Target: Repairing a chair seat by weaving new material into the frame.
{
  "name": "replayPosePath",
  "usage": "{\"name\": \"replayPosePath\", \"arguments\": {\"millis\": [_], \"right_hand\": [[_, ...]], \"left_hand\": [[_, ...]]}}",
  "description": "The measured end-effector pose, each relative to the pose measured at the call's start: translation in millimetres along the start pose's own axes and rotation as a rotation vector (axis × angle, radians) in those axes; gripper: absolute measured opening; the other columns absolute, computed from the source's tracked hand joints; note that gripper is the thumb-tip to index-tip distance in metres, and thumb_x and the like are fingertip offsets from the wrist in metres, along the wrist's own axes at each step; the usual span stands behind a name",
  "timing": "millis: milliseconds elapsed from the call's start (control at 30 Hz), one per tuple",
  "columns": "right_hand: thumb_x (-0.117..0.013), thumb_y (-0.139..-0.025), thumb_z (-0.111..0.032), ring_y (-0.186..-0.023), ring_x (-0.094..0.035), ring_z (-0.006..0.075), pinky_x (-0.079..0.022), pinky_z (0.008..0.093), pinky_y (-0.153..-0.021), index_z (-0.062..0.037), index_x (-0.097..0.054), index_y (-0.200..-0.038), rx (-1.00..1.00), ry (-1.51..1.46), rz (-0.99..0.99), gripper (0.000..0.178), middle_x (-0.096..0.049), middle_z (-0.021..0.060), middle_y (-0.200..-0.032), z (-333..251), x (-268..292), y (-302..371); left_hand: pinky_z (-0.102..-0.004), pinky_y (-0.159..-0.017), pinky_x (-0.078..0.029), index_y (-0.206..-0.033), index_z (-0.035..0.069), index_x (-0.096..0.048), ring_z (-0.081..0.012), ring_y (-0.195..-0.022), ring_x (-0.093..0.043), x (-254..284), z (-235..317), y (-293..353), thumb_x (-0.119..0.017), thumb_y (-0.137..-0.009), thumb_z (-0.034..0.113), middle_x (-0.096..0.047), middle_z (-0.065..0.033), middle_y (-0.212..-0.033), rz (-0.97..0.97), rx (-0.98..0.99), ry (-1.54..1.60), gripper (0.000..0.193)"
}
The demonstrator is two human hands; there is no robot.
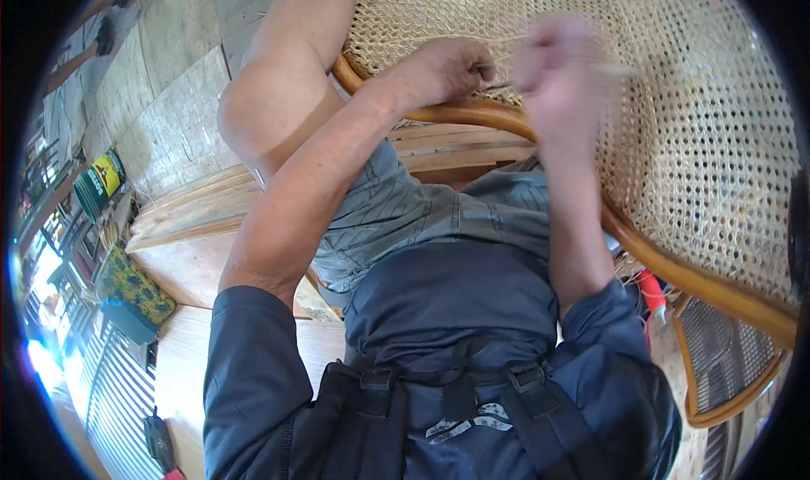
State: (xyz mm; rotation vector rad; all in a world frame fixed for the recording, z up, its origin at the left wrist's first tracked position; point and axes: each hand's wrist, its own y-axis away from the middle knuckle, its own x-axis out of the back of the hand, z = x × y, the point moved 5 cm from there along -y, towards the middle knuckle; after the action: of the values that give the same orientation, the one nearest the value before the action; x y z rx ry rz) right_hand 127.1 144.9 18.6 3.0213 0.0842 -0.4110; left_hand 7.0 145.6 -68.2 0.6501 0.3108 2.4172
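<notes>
A woven cane panel (700, 109) with open holes fills the upper right, bordered by a curved brown wooden frame (481, 113). Over the frame's edge, my left hand (451, 68) is closed with its fingers curled down at the weave; what they pinch is hidden. Beside it on the right, my right hand (561, 67) is a fist smeared by motion. A thin dark shaft (499, 85) shows between the two hands, and a blurred pale end (620, 71) sticks out past the right fist, like one thin tool. Above the left hand runs a loose pale cane strand (434, 40).
Wooden boards (194, 202) lie under my bent bare leg (283, 100). At the left are a green and yellow can (99, 185) and a patterned box-like thing (135, 286). A second framed cane panel (726, 353) and a red-handled thing (650, 290) lie at the lower right.
</notes>
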Motion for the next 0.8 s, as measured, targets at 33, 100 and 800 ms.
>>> {"name": "replayPosePath", "arguments": {"millis": [33,100,800], "right_hand": [[-0.042,-0.095,-0.024,-0.044,-0.029,0.0051,-0.022,0.0224,-0.041,-0.0058,-0.053,-0.076,0.103,-0.137,0.040,0.029,-0.033,-0.0048,-0.051,-37.0,7.8,-13.4],[-0.042,-0.094,-0.025,-0.044,-0.028,0.0054,-0.021,0.0229,-0.040,-0.0063,-0.053,-0.077,0.046,-0.113,0.046,0.028,-0.032,-0.0048,-0.050,-69.3,37.4,-27.4],[-0.054,-0.090,-0.026,-0.050,-0.039,0.0040,-0.031,0.0214,-0.044,-0.0005,-0.060,-0.087,-0.438,0.295,0.111,0.026,-0.045,-0.0033,-0.059,14.7,87.0,47.6]], "left_hand": [[-0.0329,-0.068,-0.047,-0.096,0.004,-0.062,-0.0228,-0.071,-0.059,-1.3,1.3,-6.7,-0.060,-0.078,0.013,-0.063,-0.0133,-0.080,-0.083,-0.018,-0.050,0.020],[-0.0326,-0.073,-0.048,-0.093,0.005,-0.063,-0.0234,-0.077,-0.060,-19.3,17.0,-18.0,-0.060,-0.077,0.013,-0.063,-0.0131,-0.086,-0.234,-0.040,-0.111,0.018],[-0.0268,-0.077,-0.046,-0.104,0.002,-0.062,-0.0145,-0.082,-0.059,-7.2,11.8,-2.8,-0.056,-0.083,0.012,-0.063,-0.0084,-0.090,-0.117,0.013,-0.100,0.024]]}}
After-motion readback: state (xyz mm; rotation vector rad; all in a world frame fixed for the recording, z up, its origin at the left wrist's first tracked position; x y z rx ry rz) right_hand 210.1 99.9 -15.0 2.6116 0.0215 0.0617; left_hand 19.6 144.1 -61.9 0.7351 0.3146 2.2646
